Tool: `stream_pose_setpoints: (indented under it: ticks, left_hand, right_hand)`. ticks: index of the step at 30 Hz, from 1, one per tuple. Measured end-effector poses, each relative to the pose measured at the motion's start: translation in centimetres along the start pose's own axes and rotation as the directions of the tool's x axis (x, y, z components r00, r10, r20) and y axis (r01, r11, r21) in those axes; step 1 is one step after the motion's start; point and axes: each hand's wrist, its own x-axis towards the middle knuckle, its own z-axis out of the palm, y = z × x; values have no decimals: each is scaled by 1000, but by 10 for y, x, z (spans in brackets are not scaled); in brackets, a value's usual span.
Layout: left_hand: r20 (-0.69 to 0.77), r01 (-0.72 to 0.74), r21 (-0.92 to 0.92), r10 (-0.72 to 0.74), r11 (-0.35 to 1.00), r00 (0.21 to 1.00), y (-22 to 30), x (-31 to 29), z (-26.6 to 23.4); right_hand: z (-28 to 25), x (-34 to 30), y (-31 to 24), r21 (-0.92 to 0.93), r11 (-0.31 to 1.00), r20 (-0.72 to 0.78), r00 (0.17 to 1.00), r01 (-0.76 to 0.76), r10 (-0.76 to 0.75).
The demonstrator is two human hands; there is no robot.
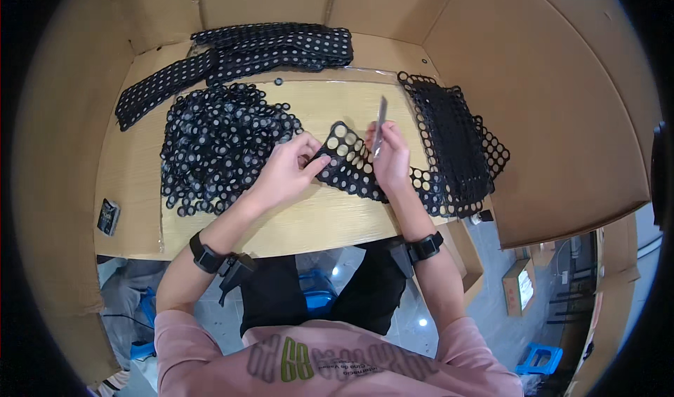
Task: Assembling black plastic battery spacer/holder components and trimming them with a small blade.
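Note:
A black rubbery sheet (351, 174) with rows of round cells lies across the middle of the table. Some cells are open rings; others hold pale-centred discs. My left hand (286, 169) pinches the sheet's left end, thumb on top. Just above its right part, my right hand (393, 160) is closed round a thin, flat grey metal tool (380, 127), held upright; its exact kind is unclear. To the left of my left hand lies a big heap of loose black rings (217, 144) with pale centres.
Stacked disc-filled black sheets (281, 46) lie at the back. On the right is a pile of ring-hole sheets (453, 141). A small dark packet (108, 217) sits at the left edge. Cardboard walls (540, 102) enclose the table, and a blue stool (539, 359) stands on the floor.

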Motion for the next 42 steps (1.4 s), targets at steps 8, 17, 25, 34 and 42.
stream_pose_setpoints:
  ticks: [8, 17, 25, 34, 42]
  left_hand:
    - [-101, 44, 69, -37, 997, 994, -8, -15, -4]
    - [-371, 9, -86, -40, 996, 928, -17, -76, 26]
    - [-365, 54, 15, -45, 998, 930, -6, -81, 34]
    - [-186, -253, 210, 293, 944, 938, 10, -78, 34]
    - [-32, 31, 68, -29, 997, 999, 15, -44, 17]
  right_hand:
    - [-60, -43, -23, 61, 997, 44, 998, 41, -44]
    - [-80, -63, -46, -110, 994, -121, 993, -6, -7]
    - [-55, -52, -47, -352, 935, -150, 988, -37, -17]
    - [-7, -41, -20, -140, 971, 187, 958, -192, 216]
    - [3, -52, -16, -428, 897, 133, 974, -112, 185]
